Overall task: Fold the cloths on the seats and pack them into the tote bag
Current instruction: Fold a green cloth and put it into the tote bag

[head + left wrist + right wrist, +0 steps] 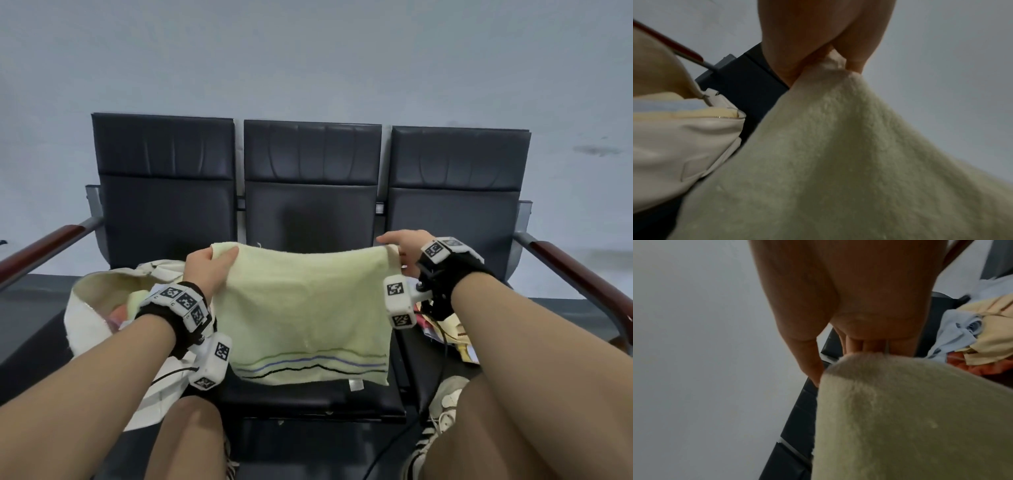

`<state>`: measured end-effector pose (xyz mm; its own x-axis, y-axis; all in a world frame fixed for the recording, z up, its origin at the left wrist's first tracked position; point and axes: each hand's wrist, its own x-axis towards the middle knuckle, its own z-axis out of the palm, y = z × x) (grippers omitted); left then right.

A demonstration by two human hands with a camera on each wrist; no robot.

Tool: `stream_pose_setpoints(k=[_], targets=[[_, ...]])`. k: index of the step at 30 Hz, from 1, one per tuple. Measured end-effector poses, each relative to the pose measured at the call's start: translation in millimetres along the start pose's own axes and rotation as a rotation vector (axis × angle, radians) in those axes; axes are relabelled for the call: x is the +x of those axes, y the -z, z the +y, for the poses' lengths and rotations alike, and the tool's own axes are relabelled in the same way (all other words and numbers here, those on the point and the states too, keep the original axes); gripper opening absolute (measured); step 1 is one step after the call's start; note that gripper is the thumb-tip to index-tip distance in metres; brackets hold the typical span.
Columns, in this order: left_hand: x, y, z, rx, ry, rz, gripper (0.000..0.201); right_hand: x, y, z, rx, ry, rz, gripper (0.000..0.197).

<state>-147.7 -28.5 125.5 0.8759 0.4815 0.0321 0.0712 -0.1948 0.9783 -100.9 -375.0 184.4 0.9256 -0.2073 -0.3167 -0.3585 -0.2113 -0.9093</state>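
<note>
A pale green towel [308,305] with wavy stripes near its lower edge hangs spread above the middle seat [308,401]. My left hand [209,267] pinches its top left corner and my right hand [404,250] pinches its top right corner. The left wrist view shows the left hand [818,40] with the towel [828,154] bunched between thumb and fingers. In the right wrist view the towel [910,418] drapes below the right hand [849,305]. A cream tote bag [102,308] lies open on the left seat with folded cloth inside; it shows as the tote bag [674,138] in the left wrist view.
A heap of loose cloths [455,335], cream, blue and orange, lies on the right seat, seen as cloths [982,331] in the right wrist view. Three black seats stand against a grey wall, with red-brown armrests [582,274] at both ends. My knees and shoes are below.
</note>
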Motion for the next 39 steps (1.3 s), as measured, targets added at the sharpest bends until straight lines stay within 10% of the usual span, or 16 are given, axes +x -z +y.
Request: stream_pose_setpoints(k=[3,6,21,39], targets=[[-7,0,3,-0.120,0.135,-0.131,0.004,-17,3,-4,0.030,-0.006,-0.093,0.047],[-4,5,-8,0.017,0.115,-0.246,0.037,-40,6,-12,-0.100,0.141,-0.062,0.039],[-29,29,32,0.397,-0.053,-0.051,0.016,-74,19,5,-0.479,0.321,0.230,0.019],[3,9,39,0.284,0.112,-0.090,0.023,-20,-3,0,-0.335,0.245,0.081,0.018]])
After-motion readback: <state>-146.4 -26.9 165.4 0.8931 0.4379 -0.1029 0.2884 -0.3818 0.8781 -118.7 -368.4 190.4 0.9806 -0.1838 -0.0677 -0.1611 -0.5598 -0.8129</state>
